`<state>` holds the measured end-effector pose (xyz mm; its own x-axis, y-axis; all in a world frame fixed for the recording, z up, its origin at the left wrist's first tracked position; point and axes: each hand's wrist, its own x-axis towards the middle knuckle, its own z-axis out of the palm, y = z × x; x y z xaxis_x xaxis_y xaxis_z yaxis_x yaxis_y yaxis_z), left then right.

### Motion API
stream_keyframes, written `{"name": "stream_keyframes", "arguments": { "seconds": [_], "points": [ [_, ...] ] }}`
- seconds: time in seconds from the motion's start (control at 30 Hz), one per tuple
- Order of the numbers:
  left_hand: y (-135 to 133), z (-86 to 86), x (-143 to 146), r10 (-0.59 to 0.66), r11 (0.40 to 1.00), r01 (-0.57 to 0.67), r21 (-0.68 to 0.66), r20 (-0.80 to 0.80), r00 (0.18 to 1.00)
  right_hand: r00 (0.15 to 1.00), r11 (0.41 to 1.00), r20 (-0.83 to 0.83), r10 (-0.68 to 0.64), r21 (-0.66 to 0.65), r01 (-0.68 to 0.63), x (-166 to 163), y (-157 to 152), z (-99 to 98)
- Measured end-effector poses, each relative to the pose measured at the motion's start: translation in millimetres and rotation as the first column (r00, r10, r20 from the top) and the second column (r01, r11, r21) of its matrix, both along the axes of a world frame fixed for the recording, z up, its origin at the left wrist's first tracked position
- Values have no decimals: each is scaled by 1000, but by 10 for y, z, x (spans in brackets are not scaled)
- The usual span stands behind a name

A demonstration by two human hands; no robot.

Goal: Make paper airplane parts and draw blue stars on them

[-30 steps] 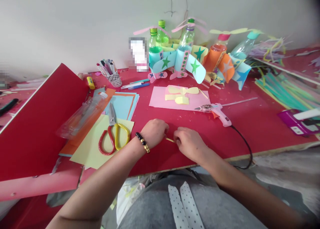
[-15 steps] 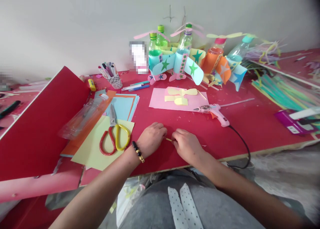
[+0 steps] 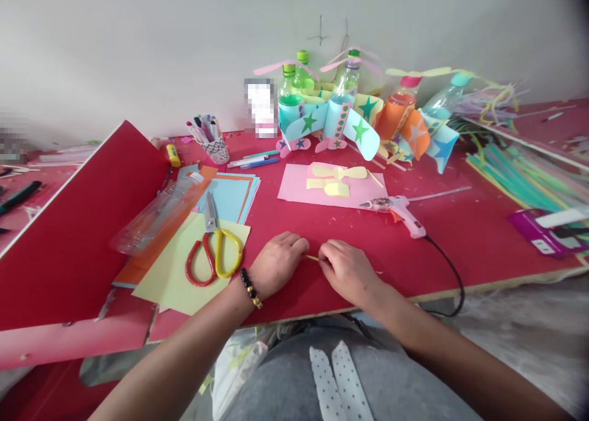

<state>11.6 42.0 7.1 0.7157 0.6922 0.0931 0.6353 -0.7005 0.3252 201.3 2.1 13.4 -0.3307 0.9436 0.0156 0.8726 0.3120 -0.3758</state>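
Between my hands runs a thin yellow strip, low over the red table. My left hand, below a black and gold bead bracelet, is closed on its left end. My right hand pinches the other end; the fingertips are partly hidden. Beyond them, yellow paper cutouts, one shaped like a propeller, lie on a pink sheet. A pink glue gun rests to the right of that sheet. Scissors with one red and one yellow handle lie on yellow paper left of my left hand.
Plastic bottles dressed as paper planes stand along the wall. A pen cup and loose pens are at the back. A red board leans at the left. Coloured strips and a purple device are on the right.
The view has shifted slightly, so the tabletop things appear a little further right and lower. My hands keep hold of the strip, with little movement.
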Motion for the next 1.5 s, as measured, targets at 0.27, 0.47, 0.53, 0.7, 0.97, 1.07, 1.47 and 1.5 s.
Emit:
{"name": "stream_keyframes", "arguments": {
  "seconds": [0.27, 0.47, 0.53, 0.7, 0.97, 1.07, 1.47, 1.5],
  "points": [
    [99, 40, 2, 6, 981, 31, -194, 187, 982, 973, 997, -215, 79, -1, -81, 100, 165, 43],
    [268, 121, 19, 107, 968, -35, -247, 287, 952, 967, 985, -186, 173, 11, -174, 122, 395, 173],
    [378, 195, -6, 121, 960, -28, -279, 323, 939, 960, 981, -202, 193, 36, -190, 113, 504, 246],
    [622, 321, -113, 135, 936, 13, -352, 393, 910, 919, 980, -350, 182, -10, -197, 86, 743, 352],
    [706, 223, -277, 287, 891, -36, -452, 501, 816, 839, 967, -543, 23, -201, -156, 112, 831, 165],
    [741, 197, -338, 498, 838, -179, -515, 587, 638, 810, 975, -583, -58, -206, -79, 142, 829, 125],
    [507, 94, -62, 718, 589, 28, -808, 538, 441, 723, 980, -688, -66, -180, -81, 19, 736, 104],
    [501, 95, -64, 729, 583, 30, -812, 539, 423, 722, 979, -689, -66, -185, -87, 22, 735, 103]
  ]
}}
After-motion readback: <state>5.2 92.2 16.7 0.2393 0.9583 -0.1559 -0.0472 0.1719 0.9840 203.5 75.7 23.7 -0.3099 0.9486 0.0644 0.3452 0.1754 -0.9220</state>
